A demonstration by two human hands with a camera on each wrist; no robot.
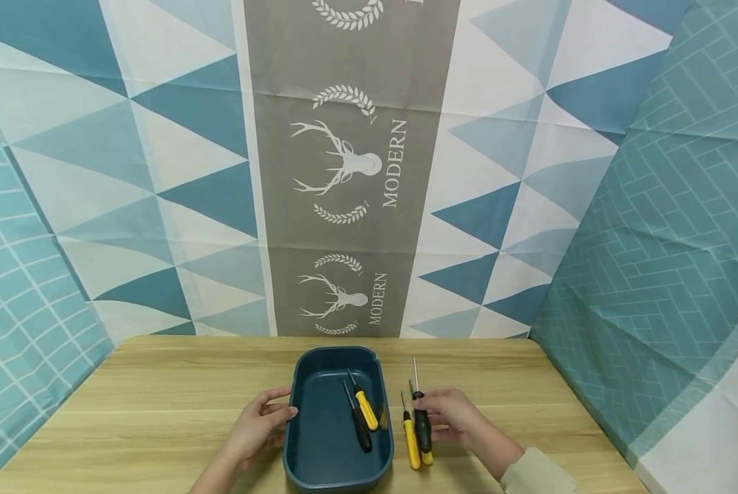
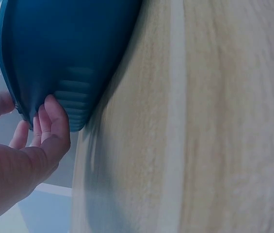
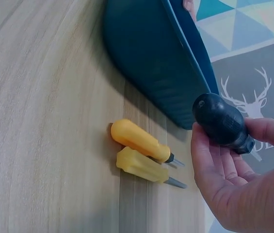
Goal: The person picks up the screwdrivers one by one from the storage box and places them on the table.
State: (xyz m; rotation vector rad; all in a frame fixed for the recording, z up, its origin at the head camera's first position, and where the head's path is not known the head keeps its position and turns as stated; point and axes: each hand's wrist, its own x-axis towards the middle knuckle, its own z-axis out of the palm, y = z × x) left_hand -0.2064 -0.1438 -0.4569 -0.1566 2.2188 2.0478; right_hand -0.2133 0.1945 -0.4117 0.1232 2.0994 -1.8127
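1. One tabletop (image 1: 158,418) is bearing one blue bin (image 1: 319,446).
2. The left hand (image 1: 252,427) is reaching forward, its fingers gripping the bin's left rim.
3. The right hand (image 1: 458,417) is slanting inward, its fingers pinching one black screwdriver (image 1: 423,432).
4. Two yellow screwdrivers (image 3: 140,140) are lying below those fingers; one yellow-handled screwdriver (image 1: 366,410) and one black-handled screwdriver (image 1: 361,429) are resting inside the bin.

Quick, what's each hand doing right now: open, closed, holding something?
Left hand: closed, gripping the edge of the bin.
Right hand: closed, holding a black screwdriver.
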